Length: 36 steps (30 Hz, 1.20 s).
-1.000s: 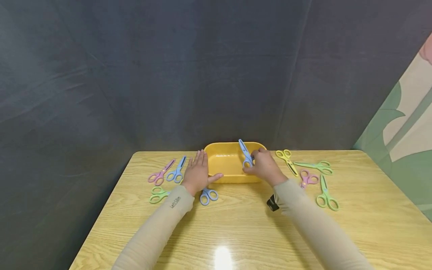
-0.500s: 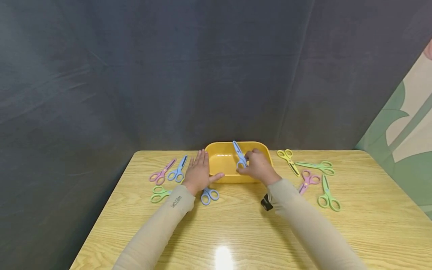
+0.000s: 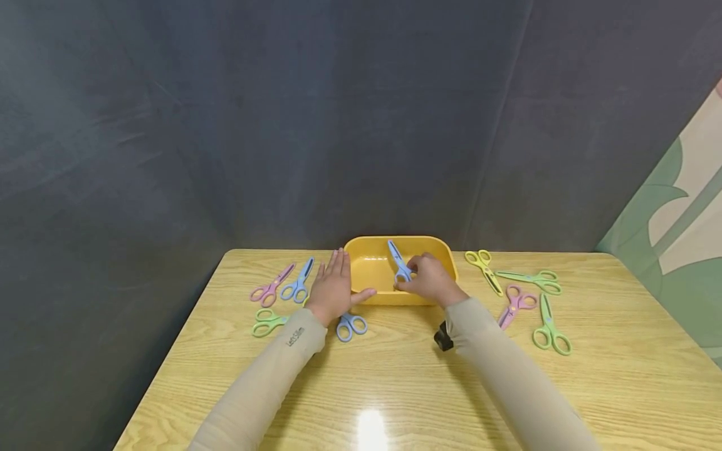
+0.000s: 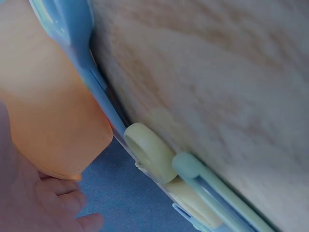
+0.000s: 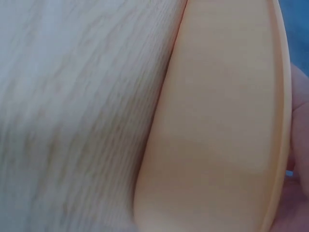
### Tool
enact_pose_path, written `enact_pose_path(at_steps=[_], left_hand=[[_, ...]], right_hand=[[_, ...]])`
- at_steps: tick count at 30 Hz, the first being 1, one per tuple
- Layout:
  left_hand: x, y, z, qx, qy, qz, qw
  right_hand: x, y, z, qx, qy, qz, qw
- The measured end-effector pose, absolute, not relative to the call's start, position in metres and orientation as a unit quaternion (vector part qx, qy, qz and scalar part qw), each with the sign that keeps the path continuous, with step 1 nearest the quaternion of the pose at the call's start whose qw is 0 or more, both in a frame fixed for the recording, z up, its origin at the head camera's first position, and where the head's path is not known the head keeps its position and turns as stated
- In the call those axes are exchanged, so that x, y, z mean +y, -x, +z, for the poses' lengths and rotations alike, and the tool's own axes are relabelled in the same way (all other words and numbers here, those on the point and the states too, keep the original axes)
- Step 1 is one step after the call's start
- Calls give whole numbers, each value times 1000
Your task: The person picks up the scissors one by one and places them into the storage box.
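blue scissors (image 3: 399, 264) lowered into yellow bin (image 3: 369, 292) | right hand (image 3: 430, 279) pinching them | left hand (image 3: 333, 287) flat against bin

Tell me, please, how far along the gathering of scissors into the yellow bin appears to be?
Nothing visibly lies in the yellow bin yet. The right hand holds blue scissors over it; the left hand rests against its side. Nine scissors remain on the table, four left and five right.
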<state>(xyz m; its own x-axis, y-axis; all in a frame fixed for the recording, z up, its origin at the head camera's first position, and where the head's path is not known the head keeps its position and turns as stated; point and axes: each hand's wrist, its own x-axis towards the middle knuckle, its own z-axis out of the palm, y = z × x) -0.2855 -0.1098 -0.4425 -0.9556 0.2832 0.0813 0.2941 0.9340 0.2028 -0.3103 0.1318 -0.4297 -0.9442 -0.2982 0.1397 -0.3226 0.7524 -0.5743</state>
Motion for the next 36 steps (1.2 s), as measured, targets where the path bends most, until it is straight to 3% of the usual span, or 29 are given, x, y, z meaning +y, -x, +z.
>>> enact_pose_path(at_steps=[36], left_hand=[[-109,289,-445,-986,138,-96,12]], right_hand=[[134,321,-436,-932,-156,322,-52]])
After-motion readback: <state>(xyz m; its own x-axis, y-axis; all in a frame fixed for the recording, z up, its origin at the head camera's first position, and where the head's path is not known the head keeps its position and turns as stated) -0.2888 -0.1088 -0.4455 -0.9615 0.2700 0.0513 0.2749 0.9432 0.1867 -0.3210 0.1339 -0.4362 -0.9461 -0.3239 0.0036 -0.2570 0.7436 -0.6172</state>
